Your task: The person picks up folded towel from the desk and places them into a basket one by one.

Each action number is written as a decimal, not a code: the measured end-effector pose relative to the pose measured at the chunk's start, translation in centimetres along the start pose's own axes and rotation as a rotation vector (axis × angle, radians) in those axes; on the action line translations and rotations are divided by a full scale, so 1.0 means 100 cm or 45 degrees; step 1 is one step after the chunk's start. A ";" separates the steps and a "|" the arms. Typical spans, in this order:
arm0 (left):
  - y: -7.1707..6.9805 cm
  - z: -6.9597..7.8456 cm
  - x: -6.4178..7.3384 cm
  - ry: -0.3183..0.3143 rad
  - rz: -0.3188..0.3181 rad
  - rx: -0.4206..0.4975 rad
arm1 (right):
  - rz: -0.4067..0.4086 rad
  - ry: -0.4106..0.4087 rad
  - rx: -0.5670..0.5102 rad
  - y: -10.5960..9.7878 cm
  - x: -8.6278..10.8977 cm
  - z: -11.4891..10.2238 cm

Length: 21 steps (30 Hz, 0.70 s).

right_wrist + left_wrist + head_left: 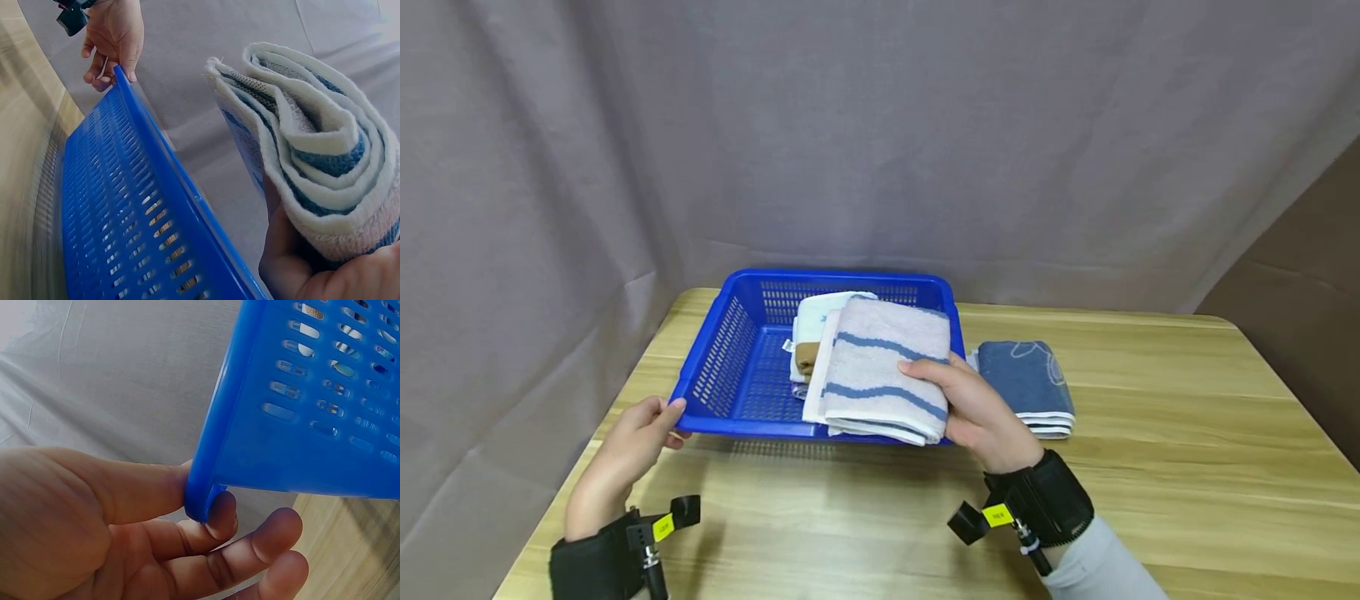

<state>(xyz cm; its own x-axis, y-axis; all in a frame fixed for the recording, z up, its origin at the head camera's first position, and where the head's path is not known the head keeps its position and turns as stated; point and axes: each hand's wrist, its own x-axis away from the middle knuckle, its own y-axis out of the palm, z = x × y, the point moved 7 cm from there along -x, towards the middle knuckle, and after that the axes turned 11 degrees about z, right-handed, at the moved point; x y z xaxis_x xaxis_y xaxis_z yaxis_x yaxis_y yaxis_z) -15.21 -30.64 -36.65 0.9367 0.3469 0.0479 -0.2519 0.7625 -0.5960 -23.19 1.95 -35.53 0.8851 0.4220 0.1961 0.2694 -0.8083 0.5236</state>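
Note:
A folded striped towel [887, 367], pale with blue wavy bands, is gripped by my right hand [973, 408], thumb on top and fingers beneath. It hangs over the right part of a blue plastic basket [711, 358]; the right wrist view shows the rolled layers of the towel [325, 156]. My left hand [636, 442] pinches the basket's near left corner between thumb and forefinger. In the left wrist view that basket rim [215, 419] sits in the pinch, the other fingers loose below. Inside the basket lie a white folded towel [812, 317] and a brown cloth [806, 357], partly hidden.
A folded dark blue towel [1018, 375] with white edges lies on the wooden table [1172, 433], right of the basket. A grey curtain [865, 142] hangs behind the table and along its left side.

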 end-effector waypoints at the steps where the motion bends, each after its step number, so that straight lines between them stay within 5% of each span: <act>1: 0.000 0.000 0.000 -0.002 0.001 0.000 | -0.008 0.002 -0.005 0.001 -0.001 0.000; 21: 0.001 0.003 -0.001 0.022 0.020 0.010 | 0.007 0.006 0.023 0.020 -0.019 -0.007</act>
<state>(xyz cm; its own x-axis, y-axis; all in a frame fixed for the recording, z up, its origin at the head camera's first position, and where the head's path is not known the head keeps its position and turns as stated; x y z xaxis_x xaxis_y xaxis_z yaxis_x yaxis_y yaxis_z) -15.37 -30.43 -36.41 0.9366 0.3495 0.0245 -0.2686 0.7612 -0.5903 -24.58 -0.17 -34.22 0.8849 0.4192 0.2029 0.2713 -0.8181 0.5071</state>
